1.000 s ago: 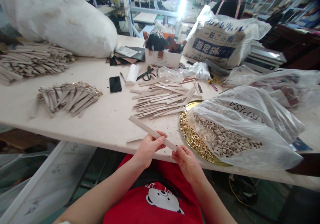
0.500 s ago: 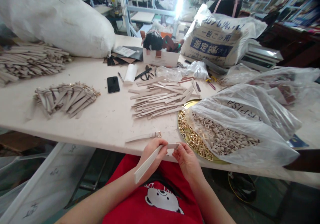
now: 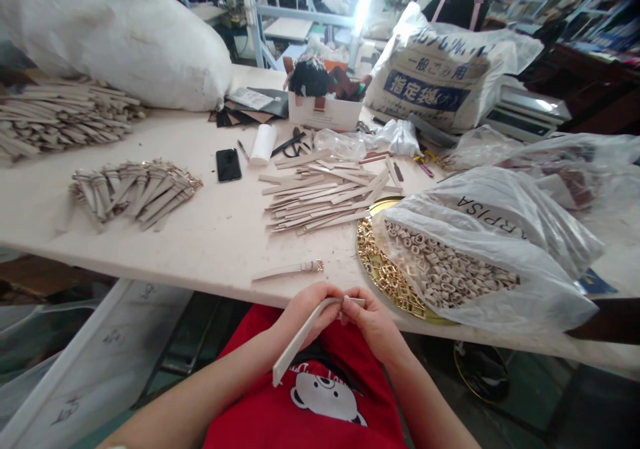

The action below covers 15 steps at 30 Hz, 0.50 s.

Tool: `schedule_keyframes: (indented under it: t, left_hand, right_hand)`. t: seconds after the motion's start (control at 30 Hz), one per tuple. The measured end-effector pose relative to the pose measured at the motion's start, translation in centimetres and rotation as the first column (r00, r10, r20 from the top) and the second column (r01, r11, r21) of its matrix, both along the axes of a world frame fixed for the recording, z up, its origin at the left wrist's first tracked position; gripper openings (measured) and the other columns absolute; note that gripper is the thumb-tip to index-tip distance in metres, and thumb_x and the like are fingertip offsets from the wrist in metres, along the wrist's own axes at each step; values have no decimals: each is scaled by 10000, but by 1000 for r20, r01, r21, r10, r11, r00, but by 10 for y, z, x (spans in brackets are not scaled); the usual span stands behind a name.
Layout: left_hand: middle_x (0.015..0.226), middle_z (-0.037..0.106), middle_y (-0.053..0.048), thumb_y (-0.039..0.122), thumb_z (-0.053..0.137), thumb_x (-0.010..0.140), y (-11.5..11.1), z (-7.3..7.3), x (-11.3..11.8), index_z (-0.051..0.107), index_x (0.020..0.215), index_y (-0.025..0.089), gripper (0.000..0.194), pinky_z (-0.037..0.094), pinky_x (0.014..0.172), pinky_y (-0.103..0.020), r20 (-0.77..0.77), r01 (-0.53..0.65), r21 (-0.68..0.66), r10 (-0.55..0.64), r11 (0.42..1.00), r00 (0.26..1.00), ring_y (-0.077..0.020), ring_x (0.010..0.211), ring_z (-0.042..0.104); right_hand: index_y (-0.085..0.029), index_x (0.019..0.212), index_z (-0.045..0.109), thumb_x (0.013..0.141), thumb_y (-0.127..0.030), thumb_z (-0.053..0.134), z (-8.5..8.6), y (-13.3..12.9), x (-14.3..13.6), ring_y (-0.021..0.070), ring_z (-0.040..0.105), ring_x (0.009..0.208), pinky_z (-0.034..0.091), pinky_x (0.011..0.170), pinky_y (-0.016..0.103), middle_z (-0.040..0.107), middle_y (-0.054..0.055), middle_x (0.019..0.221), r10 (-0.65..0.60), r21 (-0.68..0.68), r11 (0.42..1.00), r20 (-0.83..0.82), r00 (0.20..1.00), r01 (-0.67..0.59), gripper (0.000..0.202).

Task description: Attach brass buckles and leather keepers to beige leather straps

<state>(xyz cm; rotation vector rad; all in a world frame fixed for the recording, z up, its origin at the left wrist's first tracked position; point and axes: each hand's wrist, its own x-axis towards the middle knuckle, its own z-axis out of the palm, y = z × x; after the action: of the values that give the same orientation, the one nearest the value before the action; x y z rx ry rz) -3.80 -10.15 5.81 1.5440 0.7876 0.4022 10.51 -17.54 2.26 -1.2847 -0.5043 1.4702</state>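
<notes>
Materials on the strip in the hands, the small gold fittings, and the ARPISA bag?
Strip: looks like leather or faux leather, pale matte finish; it bends smoothly, but grain isn't readable.
Gold fittings: probably metal, or plated plastic; shiny gold with bright glints.
Bag: thin plastic film, glossy and translucent; creases catch light and pale rings show through.
</notes>
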Motion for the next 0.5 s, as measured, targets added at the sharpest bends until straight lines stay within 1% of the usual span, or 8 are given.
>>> schedule_keyframes:
  t: [0.1,0.13,0.2,0.27,0.3,0.37,0.43,0.5]
  left_hand:
    - [973,626,-58,247,588,731,2,0,-6,577,1017,174,296,424,818,-283,153,20,-319,31,947,988,-169,890,561]
    - [998,625,-70,268,596,733,6,1,-9,564,1044,170,327,426,831,-293,187,59,-450,29,891,982,-172,904,571]
    - [997,632,-94,325,588,745,16,3,-16,555,1051,158,350,445,808,-302,207,149,-671,-9,727,978,-175,876,602]
    - [976,636,-116,421,536,773,25,6,-19,557,1042,142,388,466,753,-284,210,225,-784,-95,579,973,-171,830,622]
    - [959,637,-118,458,503,787,29,7,-19,554,1050,140,415,470,724,-269,209,260,-796,-155,547,966,-164,808,626]
    - [887,644,-94,481,475,797,31,5,-15,508,1128,156,465,469,654,-239,186,314,-750,-270,582,945,-140,728,623]
    - [773,638,-36,442,486,804,26,1,-6,396,1247,188,519,447,579,-216,111,322,-612,-325,722,939,-111,608,590]
    - [632,583,25,418,467,819,19,-4,5,326,1300,190,551,392,496,-193,36,280,-445,-296,850,955,-83,477,503]
  right_hand:
    - [-195,696,580,622,-404,717,-2,2,3,73,413,490,339,512,214,503,-64,542,-164,-4,986,-127,978,164,261]
    - [-194,683,574,612,-399,725,-2,2,6,69,399,483,336,504,212,484,-69,540,-193,-14,981,-156,969,193,265]
    - [-190,675,569,602,-382,736,-2,2,13,65,389,477,339,508,213,467,-72,537,-186,-24,982,-176,966,185,264]
    - [-189,690,575,608,-369,733,0,2,20,67,394,477,340,521,217,468,-72,528,-130,-21,991,-144,981,129,253]
    - [-189,699,578,613,-365,730,2,2,22,70,402,480,337,528,218,471,-72,522,-99,-16,995,-109,989,98,248]
    - [-189,702,578,612,-365,728,5,3,23,76,415,489,324,531,218,484,-69,517,-47,2,999,-23,999,47,248]
    - [-186,689,573,605,-373,727,7,5,18,80,417,495,313,526,217,492,-65,521,-13,24,1000,52,999,11,257]
    - [-182,685,573,615,-403,708,7,6,11,84,415,499,315,521,222,503,-55,539,21,37,999,84,996,-24,268]
